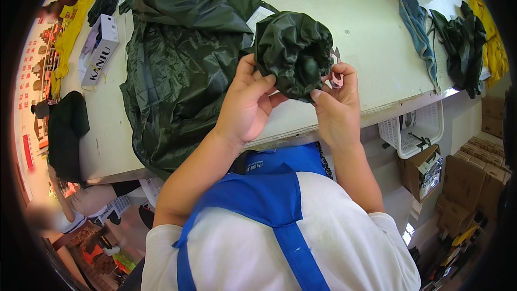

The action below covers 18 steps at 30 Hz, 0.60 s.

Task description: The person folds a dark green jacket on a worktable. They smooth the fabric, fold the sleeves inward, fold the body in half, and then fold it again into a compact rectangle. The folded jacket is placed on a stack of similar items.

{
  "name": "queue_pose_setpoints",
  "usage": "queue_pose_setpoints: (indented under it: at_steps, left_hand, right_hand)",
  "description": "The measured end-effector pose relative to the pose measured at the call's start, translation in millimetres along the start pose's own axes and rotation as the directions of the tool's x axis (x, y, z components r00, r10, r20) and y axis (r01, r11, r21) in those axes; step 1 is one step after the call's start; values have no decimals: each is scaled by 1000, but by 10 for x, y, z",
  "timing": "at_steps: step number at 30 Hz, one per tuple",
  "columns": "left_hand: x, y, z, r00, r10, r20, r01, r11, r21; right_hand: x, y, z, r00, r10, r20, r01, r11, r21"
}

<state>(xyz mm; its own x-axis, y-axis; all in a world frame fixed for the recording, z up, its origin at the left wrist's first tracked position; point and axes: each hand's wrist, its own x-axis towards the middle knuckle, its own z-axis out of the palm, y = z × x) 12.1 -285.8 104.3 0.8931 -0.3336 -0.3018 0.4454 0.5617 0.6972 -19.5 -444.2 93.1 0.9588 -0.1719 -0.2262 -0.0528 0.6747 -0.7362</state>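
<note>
Dark green bundled fabric [293,51], gathered into a rounded, wrinkled ball, is held up just above the near edge of the pale work table [371,32], between the person's two hands. The left hand [247,102] is curled around the bundle's lower left side, thumb and forefinger pressed into the cloth and the other fingers folded in toward the palm, so it is mostly closed in a grasp on the fabric. The right hand [336,102] sits at the bundle's lower right, its fingertips drawn together in a pinch at the fabric's edge; a small pale pink piece [337,79] shows just beside those fingers, too small to identify, and I cannot tell whether the fingers grip it as well. To the left of the bundle a large dark green garment [177,70] of the same shiny material lies spread and crumpled across the table, appearing to join the bundle near its upper left. Farther left a white box [101,48] rests on the table. At the far right edge lie a blue cloth [417,27] and another dark green garment [464,43]. A white basket [414,129] hangs below the table's right end.
</note>
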Motion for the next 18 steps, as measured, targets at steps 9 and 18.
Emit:
queue_pose_setpoints:
  at_steps: [9,18]
  left_hand:
    - [-127,-15,-84,976,184,-117,-101,855,508]
    - [-245,-118,-126,873,487,36,-367,606,706]
  right_hand:
    - [146,-94,92,996,-77,-34,57,913,-405]
    - [215,-65,218,997,46,-55,-55,983,-175]
